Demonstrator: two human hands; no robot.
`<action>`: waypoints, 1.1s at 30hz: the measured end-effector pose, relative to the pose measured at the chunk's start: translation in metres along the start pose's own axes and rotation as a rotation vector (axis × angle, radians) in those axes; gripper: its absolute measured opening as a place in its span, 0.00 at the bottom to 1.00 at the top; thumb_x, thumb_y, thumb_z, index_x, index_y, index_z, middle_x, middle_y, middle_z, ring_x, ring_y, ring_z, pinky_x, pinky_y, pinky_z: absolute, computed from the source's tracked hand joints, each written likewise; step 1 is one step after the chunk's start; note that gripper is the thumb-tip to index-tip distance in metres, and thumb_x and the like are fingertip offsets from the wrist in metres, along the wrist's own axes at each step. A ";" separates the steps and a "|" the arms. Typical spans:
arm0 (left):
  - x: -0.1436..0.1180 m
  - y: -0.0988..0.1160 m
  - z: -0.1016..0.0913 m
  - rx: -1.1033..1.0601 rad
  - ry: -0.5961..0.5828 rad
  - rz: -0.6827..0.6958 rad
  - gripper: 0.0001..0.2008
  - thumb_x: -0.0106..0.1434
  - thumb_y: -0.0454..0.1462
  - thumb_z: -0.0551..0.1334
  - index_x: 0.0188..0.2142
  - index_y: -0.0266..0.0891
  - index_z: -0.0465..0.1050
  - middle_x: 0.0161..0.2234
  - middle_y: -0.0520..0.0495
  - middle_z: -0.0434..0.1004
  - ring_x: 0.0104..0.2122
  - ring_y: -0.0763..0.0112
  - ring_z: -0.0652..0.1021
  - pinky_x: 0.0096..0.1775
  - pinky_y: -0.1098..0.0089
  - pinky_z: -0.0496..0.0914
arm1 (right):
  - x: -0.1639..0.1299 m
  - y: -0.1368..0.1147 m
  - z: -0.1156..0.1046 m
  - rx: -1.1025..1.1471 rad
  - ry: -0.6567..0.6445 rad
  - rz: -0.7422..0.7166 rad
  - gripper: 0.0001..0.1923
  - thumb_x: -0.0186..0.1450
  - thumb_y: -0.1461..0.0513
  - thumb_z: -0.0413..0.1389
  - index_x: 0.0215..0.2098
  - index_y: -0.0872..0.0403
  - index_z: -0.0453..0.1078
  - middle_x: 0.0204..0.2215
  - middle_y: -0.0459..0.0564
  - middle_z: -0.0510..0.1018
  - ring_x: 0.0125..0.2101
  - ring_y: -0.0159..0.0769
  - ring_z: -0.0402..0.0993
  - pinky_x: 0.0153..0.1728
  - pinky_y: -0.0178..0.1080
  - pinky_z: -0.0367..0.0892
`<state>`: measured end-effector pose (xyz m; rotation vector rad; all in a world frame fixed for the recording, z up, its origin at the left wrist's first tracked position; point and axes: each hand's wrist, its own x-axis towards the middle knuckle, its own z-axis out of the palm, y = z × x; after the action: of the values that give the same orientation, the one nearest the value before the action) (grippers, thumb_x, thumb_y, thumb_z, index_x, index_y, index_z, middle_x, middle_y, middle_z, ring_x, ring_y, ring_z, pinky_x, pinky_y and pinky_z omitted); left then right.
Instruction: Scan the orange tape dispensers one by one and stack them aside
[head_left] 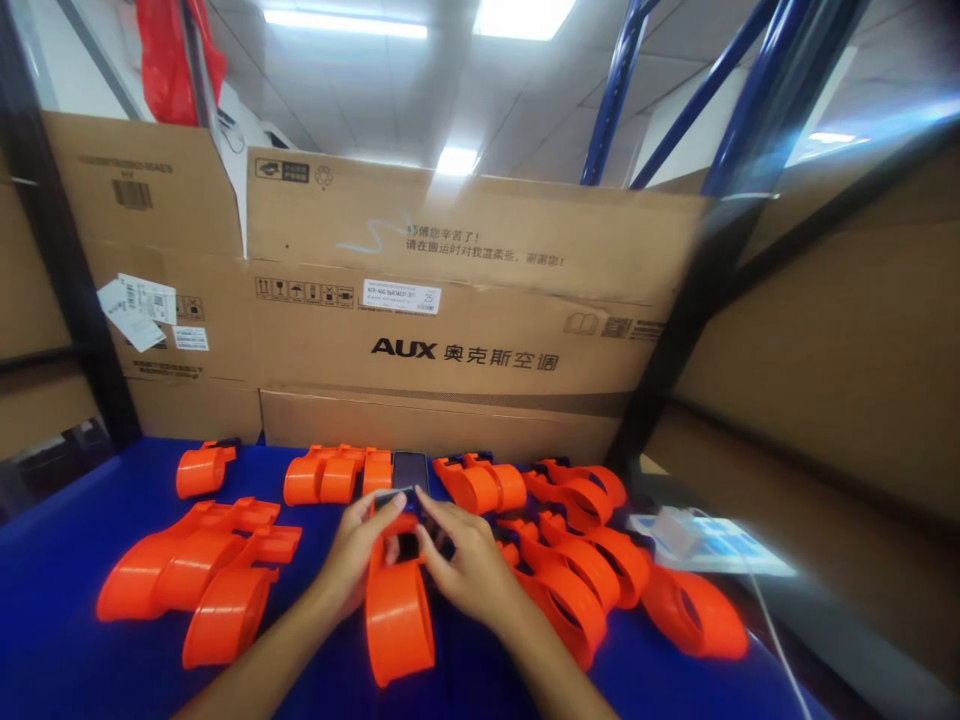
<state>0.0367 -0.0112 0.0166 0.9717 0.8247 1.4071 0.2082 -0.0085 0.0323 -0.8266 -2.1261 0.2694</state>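
Note:
An orange plastic part (397, 615) with a round ring end lies on the blue table cover (60, 600) right in front of me. My left hand (360, 555) and my right hand (469, 565) both grip its far end, fingertips pressed on a small dark piece (401, 498) there. A dark phone-like slab (410, 468) lies just beyond my fingers.
Several more orange parts lie around: a stack at the left (199, 580), a row at the back (330, 475), a heap at the right (600, 565). Large cardboard boxes (465, 300) wall off the back. A white charger and cable (675, 530) sit at the right edge.

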 end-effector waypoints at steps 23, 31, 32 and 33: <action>-0.003 0.001 0.001 -0.068 -0.025 -0.143 0.18 0.50 0.46 0.74 0.33 0.35 0.76 0.16 0.56 0.70 0.12 0.83 0.62 0.16 0.78 0.54 | -0.014 0.004 0.020 -0.256 -0.028 -0.017 0.32 0.61 0.70 0.50 0.64 0.61 0.59 0.32 0.55 0.82 0.27 0.38 0.79 0.32 0.36 0.76; -0.001 0.002 0.001 0.020 0.001 -0.052 0.20 0.52 0.49 0.71 0.36 0.36 0.75 0.19 0.55 0.71 0.11 0.82 0.63 0.14 0.77 0.54 | -0.005 0.004 0.002 -0.122 -0.031 -0.060 0.23 0.67 0.64 0.52 0.60 0.57 0.64 0.43 0.59 0.81 0.38 0.42 0.81 0.40 0.40 0.76; -0.002 0.002 0.001 0.041 -0.014 -0.028 0.20 0.54 0.51 0.70 0.36 0.37 0.75 0.19 0.54 0.72 0.10 0.82 0.63 0.14 0.77 0.55 | -0.003 0.005 -0.001 -0.094 -0.030 -0.059 0.21 0.68 0.63 0.53 0.59 0.56 0.66 0.43 0.59 0.81 0.38 0.42 0.80 0.40 0.40 0.76; -0.002 0.001 0.001 0.065 -0.032 -0.005 0.20 0.56 0.52 0.68 0.36 0.37 0.75 0.20 0.54 0.72 0.10 0.81 0.64 0.14 0.77 0.55 | -0.002 0.005 -0.003 -0.072 -0.026 -0.052 0.19 0.68 0.61 0.53 0.57 0.56 0.67 0.42 0.58 0.82 0.37 0.41 0.80 0.40 0.40 0.75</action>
<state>0.0373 -0.0131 0.0184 1.0386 0.8531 1.3643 0.2136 -0.0065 0.0303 -0.8115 -2.1893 0.1785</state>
